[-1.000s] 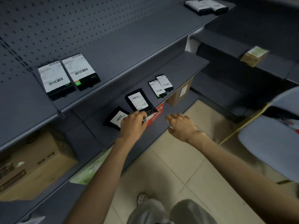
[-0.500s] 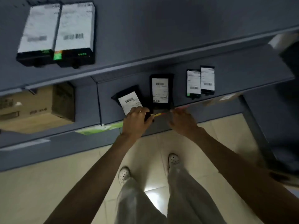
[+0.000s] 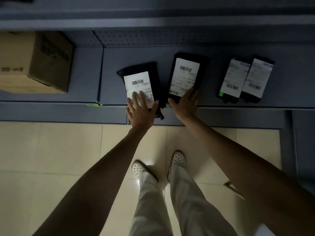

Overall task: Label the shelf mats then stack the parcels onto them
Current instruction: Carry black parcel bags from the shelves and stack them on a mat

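Four black parcels with white printed labels lie on the grey metal shelf (image 3: 293, 86): two soft black plastic mailer bags and two small black rectangular boxes. There is one brown cardboard carton (image 3: 34, 60), which stands on the same level in the bay to the left, beyond a thin upright divider (image 3: 100, 74). A perforated grey back panel (image 3: 153, 39) closes the shelf behind, and a small green tag (image 3: 93, 105) sits on the front lip. Below are cream floor tiles (image 3: 51, 150) and two white perforated clogs (image 3: 139, 168).

The left mailer bag (image 3: 138, 79) runs front to back, its far end leaning a little left and its near end hanging over the shelf's front edge. The right mailer bag (image 3: 185, 74) lies just beside it, also front to back, with its far end leaning right and a barcode towards the rear. The two small boxes (image 3: 245, 79) lie side by side, touching, further right, tilted the same way.

The left hand (image 3: 141, 111) lies flat with spread, straight fingers on the near part of the left bag's label. The right hand (image 3: 185, 103) rests with straight fingers on the near end of the right bag, thumb out to the left. Neither hand grasps anything.
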Demonstrator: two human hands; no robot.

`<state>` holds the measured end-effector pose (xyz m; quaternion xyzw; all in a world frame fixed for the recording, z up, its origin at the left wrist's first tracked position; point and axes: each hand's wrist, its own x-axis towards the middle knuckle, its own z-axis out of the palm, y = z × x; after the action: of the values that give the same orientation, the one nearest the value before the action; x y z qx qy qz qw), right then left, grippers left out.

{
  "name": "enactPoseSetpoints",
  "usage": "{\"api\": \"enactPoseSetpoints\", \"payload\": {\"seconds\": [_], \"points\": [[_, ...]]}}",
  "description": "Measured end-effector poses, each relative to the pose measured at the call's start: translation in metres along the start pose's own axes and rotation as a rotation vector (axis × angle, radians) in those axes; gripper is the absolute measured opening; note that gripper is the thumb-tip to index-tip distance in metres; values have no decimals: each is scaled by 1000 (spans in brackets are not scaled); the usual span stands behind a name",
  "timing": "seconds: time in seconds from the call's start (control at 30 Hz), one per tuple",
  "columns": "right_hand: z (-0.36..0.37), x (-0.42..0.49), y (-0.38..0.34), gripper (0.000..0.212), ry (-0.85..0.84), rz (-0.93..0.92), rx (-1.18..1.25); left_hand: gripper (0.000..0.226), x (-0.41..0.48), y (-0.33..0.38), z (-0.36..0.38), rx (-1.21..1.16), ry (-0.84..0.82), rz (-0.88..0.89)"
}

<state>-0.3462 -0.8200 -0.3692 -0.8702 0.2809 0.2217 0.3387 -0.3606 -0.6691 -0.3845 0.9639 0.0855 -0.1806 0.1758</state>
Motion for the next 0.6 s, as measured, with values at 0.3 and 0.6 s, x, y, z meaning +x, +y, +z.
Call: {"api": "enactPoseSetpoints", "payload": {"seconds": [0.3, 0.6], "points": [[34, 30, -22, 131, 267, 44, 108, 98, -1, -10, 19, 48, 48, -58], [27, 40, 0, 139, 191, -153, -153, 119, 9, -5, 10, -97, 48, -153]]}}
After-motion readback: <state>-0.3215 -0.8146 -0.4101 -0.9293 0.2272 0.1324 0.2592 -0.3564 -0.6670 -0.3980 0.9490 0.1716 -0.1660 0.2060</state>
